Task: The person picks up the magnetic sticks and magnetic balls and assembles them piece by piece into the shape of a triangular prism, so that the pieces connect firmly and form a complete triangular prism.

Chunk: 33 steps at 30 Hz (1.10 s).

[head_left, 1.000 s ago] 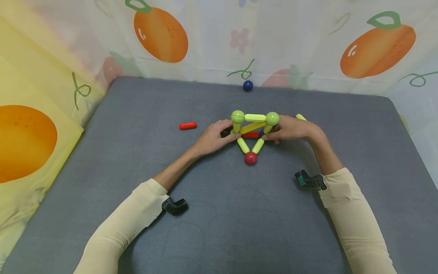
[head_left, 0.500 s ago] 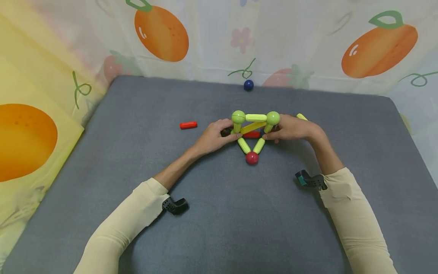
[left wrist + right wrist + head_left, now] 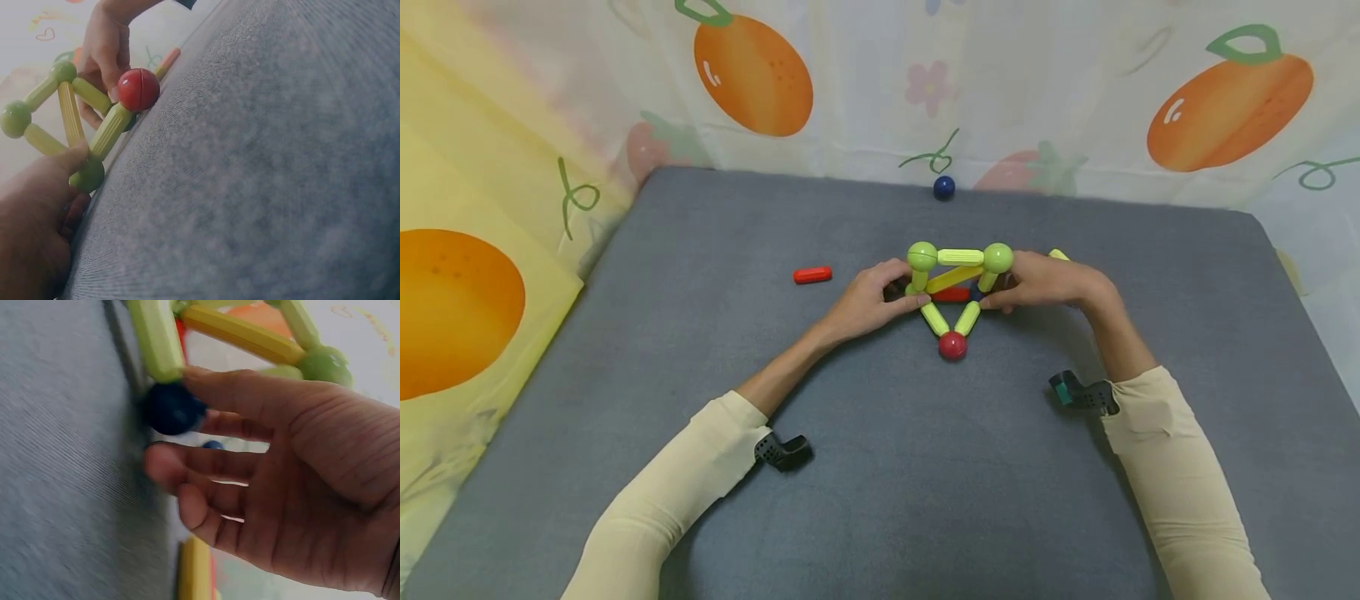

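Note:
A frame of ribbed sticks and balls (image 3: 961,257) stands at the middle of the table, with light green balls on its raised far side and a red ball (image 3: 952,346) at its near tip. My left hand (image 3: 872,298) pinches a green ball (image 3: 87,177) at the left corner, thumb on top where the sticks meet. At the right corner, my right hand (image 3: 1041,280) holds a dark blue ball (image 3: 174,409) between thumb and fingers. A yellow stick (image 3: 244,334) runs slantwise across the frame. Low between the two held corners lies a red stick (image 3: 953,295).
On the grey table (image 3: 880,467) a loose red stick (image 3: 812,275) lies left of the frame. A dark blue ball (image 3: 944,187) rests at the far edge, by the printed curtain (image 3: 865,92). Behind my right hand a yellow-green stick (image 3: 1058,255) shows partly.
My right thumb and wrist have shifted very slightly to the right. The left hand and the stick frame stay almost in place.

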Motion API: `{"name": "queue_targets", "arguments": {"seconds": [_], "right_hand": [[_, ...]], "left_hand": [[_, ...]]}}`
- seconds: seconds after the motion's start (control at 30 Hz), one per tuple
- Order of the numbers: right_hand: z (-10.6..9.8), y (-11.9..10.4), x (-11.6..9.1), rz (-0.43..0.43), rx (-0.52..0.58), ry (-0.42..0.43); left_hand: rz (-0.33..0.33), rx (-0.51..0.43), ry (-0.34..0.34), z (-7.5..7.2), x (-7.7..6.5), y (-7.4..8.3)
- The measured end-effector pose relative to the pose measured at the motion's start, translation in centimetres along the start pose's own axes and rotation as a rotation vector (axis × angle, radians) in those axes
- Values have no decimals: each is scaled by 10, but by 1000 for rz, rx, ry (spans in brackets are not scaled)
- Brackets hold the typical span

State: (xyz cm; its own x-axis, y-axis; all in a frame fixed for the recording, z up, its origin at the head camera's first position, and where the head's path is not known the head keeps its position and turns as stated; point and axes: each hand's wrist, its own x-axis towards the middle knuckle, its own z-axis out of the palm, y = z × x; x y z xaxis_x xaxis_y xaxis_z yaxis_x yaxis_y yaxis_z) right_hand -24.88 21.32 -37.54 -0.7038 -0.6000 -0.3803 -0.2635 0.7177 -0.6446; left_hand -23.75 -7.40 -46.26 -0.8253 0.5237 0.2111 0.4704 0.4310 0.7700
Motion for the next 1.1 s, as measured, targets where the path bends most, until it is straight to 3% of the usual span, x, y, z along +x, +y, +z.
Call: {"name": "queue_targets", "arguments": {"seconds": [0.1,0.23,0.43,0.57,0.77,1.1], "right_hand": [[-10,2,-13,6,-7,14],[-30,7,-36,54,-69,128],[-50,25,-62,161,-257,250],[-51,37,-59,189,-313,269],[-42,54,-41,195,-305,219],[-41,67,-42,369,-302,232]], "left_hand": [[9,3,3,1,-1,-1],[19,8,3,1,-1,-2],[39,16,-3,0,0,-3],[29,35,-23,0,0,-2],[9,39,-44,-1,-1,-2],[12,70,-53,-1,-1,-3]]}}
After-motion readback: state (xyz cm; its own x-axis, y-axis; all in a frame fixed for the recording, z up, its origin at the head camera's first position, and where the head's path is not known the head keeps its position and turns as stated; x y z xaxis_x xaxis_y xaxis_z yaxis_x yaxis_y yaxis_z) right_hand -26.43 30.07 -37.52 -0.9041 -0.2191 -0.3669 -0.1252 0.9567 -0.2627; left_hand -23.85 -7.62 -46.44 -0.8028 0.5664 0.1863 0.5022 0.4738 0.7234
